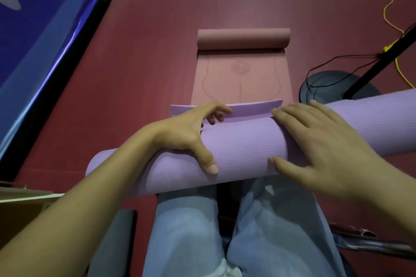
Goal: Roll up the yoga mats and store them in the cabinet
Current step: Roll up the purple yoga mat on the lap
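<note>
Purple yoga mat [243,148] almost fully rolled, lying crosswise on the dark red floor [157,18] just ahead of the knees in light blue trousers [193,231]. Loose end flap [252,108] standing up off the far side of the roll, not yet wrapped down. Left hand [186,132] gripping the roll: thumb on the near face, fingers curled over the top toward the flap. Right hand [315,141] flat on the roll, fingers straight and spread, pressing, not clenched. Pink yoga mat [242,78] further out on the floor, in line with the purple one, partly rolled from its far end, rest lying flat with printed lines showing. Round black stand base [326,85] touching or just beside the pink mat's right edge, black pole [382,63] rising from it, black cable [333,60] and yellow cord [389,7] nearby. Blue banner [33,29] along the floor's left edge. Cabinet not identifiable.
</note>
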`<state>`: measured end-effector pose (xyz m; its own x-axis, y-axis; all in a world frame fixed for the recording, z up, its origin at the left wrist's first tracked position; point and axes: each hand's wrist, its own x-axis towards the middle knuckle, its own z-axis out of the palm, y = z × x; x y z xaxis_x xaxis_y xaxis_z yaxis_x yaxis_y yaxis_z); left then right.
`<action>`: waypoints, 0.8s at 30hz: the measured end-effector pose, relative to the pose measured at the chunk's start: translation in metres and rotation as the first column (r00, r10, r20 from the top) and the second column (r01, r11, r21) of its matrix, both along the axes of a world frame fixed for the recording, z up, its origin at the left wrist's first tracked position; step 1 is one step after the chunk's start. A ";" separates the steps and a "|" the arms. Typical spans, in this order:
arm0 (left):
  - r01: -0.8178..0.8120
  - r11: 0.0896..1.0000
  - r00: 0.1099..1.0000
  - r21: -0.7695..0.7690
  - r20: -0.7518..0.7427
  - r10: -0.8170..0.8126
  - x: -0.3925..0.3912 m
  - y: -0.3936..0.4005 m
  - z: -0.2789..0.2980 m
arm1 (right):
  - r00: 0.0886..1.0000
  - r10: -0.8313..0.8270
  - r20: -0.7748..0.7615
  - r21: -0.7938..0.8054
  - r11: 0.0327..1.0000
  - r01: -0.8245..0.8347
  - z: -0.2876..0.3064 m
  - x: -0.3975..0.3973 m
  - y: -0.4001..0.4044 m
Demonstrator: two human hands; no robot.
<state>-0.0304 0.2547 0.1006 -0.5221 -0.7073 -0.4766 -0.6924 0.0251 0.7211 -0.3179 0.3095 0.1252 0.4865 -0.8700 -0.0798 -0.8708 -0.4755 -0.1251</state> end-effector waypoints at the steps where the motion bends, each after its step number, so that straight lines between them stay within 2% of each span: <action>1: -0.018 1.000 1.000 -0.018 -0.017 0.017 0.001 0.000 0.000 | 1.000 0.001 0.002 -0.034 0.999 -0.001 -0.002 0.002 0.002; 4: -0.006 0.998 0.999 -0.063 -0.038 0.003 0.001 0.000 0.001 | 0.998 0.008 -0.060 -0.084 0.996 -0.013 -0.008 0.005 0.007; 7: -0.029 0.994 0.998 -0.106 -0.058 0.023 0.002 0.001 -0.001 | 0.985 0.028 -0.173 -0.073 0.996 -0.041 -0.012 0.004 0.004; 10: -0.073 0.980 0.995 -0.186 -0.075 0.060 0.008 0.000 -0.001 | 0.979 0.021 -0.204 -0.065 0.997 -0.035 -0.015 0.005 -0.008; 13: -0.141 0.959 0.987 -0.247 -0.106 0.118 0.015 0.000 0.001 | 0.973 0.013 -0.231 0.022 1.000 -0.009 -0.007 0.011 -0.026; 16: -0.219 0.951 0.975 -0.219 -0.083 0.206 0.021 0.001 0.007 | 0.956 0.025 -0.291 0.096 0.995 0.003 0.003 0.021 -0.040; 20: -0.162 0.940 0.978 -0.299 0.080 0.194 0.023 0.005 0.023 | 0.953 0.051 -0.300 0.111 0.994 -0.018 0.005 0.025 -0.047; 24: 0.094 0.909 0.913 -0.407 0.399 0.084 0.008 0.023 0.036 | 0.953 0.046 -0.299 0.132 0.991 -0.006 0.005 0.026 -0.054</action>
